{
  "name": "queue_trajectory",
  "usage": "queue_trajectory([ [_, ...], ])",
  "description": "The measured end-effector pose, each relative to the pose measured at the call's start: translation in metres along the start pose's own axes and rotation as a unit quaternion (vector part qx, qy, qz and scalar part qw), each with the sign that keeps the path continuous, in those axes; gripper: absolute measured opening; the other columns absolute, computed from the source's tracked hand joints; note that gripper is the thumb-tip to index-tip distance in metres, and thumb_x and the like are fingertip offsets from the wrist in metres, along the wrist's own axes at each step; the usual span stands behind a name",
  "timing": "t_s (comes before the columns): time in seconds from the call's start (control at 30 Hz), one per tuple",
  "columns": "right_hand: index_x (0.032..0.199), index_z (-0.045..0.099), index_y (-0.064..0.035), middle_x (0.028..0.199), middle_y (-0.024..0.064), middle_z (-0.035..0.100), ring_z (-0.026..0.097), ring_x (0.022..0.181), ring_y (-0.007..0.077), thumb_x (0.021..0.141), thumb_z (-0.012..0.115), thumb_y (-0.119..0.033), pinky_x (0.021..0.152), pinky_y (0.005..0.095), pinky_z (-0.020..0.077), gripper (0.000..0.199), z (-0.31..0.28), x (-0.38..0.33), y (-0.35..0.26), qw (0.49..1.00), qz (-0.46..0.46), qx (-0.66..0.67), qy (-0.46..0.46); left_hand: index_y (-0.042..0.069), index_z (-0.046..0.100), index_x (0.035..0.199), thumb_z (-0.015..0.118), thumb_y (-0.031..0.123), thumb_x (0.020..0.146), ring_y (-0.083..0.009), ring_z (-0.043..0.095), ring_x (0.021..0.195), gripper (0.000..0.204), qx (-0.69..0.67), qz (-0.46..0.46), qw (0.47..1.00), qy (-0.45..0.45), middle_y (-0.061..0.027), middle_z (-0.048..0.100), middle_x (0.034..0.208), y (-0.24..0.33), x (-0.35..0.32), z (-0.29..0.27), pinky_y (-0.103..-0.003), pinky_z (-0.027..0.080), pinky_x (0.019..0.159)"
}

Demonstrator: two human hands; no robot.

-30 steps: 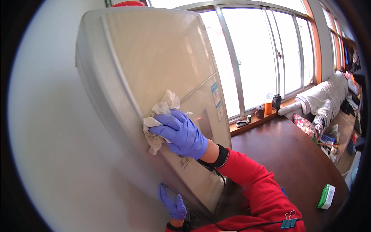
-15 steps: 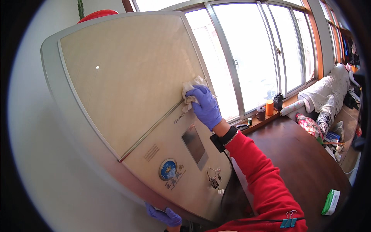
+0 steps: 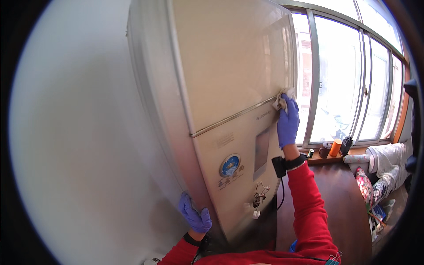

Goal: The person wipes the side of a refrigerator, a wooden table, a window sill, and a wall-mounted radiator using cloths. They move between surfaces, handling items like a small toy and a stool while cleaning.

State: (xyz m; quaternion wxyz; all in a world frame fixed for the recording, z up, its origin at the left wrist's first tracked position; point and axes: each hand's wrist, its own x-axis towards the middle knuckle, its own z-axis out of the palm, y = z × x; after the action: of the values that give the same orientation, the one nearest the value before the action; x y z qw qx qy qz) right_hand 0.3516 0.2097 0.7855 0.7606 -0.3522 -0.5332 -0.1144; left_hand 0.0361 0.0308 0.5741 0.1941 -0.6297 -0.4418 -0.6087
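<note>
A tall, beige floor-standing air conditioner (image 3: 234, 53) with silvery-pink sides rises in front of me. My right hand (image 3: 288, 121), in a purple glove, grips a crumpled whitish cloth (image 3: 281, 102). The cloth presses on the front panel's right edge, by the end of the metal trim strip (image 3: 238, 115). Lower down at the left, my gloved left hand (image 3: 194, 215) lies against the side of the unit, thumb apart from the fingers; a small greyish patch between them is unclear. Below the trim are a dark display panel (image 3: 261, 154), a round blue sticker (image 3: 230, 165) and hanging keys (image 3: 257, 201).
A dark wooden table (image 3: 344, 212) stands at the right. Along the sill below the windows (image 3: 338, 79) are a lidded mug (image 3: 324, 150), an orange cylinder (image 3: 335, 147) and a black object (image 3: 346, 145). Draped covers and cushions (image 3: 388, 159) pile up at far right. A white wall (image 3: 88, 110) borders the left.
The view has shifted, so the unit appears farther right and more upright. My right hand with the cloth stays near the trim's right end, now at the edge. More of my left arm shows.
</note>
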Motion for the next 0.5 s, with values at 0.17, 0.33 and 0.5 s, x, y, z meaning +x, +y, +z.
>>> queue_trajectory([
  [0.17,0.129,0.063,-0.0063,0.132,0.0189,0.059,0.053,0.127,0.0373,0.086,0.053,0.009,0.109,0.0420,0.0405,0.047,0.009,-0.047,-0.095,0.994,-0.091,0.022,-0.063,-0.008,0.037,0.144,0.061,0.036,0.093,-0.0429,0.045,0.128,0.071,-0.018,0.016,1.000,0.008,-0.0279,0.042,0.142,-0.002,0.002,-0.002,-0.050,0.036,0.109],
  [0.33,0.128,0.063,-0.0055,0.131,0.0172,0.060,0.055,0.124,0.0375,0.079,0.053,0.012,0.106,0.0411,0.0419,0.053,0.021,-0.015,-0.200,0.965,-0.233,0.070,-0.094,-0.006,0.042,0.143,0.068,0.030,0.089,-0.0422,0.047,0.125,0.070,-0.063,0.031,0.997,-0.013,-0.0257,0.046,0.139,-0.004,0.010,-0.016,-0.049,0.039,0.107],
  [0.5,0.123,0.066,-0.0065,0.129,0.0180,0.060,0.058,0.118,0.0365,0.077,0.057,0.009,0.101,0.0420,0.0452,0.049,0.062,-0.006,-0.268,0.935,-0.316,0.131,-0.088,-0.006,0.045,0.140,0.067,0.027,0.090,-0.0403,0.048,0.126,0.064,-0.134,-0.001,0.988,-0.080,-0.0236,0.048,0.138,-0.016,0.013,-0.038,-0.048,0.039,0.108],
])
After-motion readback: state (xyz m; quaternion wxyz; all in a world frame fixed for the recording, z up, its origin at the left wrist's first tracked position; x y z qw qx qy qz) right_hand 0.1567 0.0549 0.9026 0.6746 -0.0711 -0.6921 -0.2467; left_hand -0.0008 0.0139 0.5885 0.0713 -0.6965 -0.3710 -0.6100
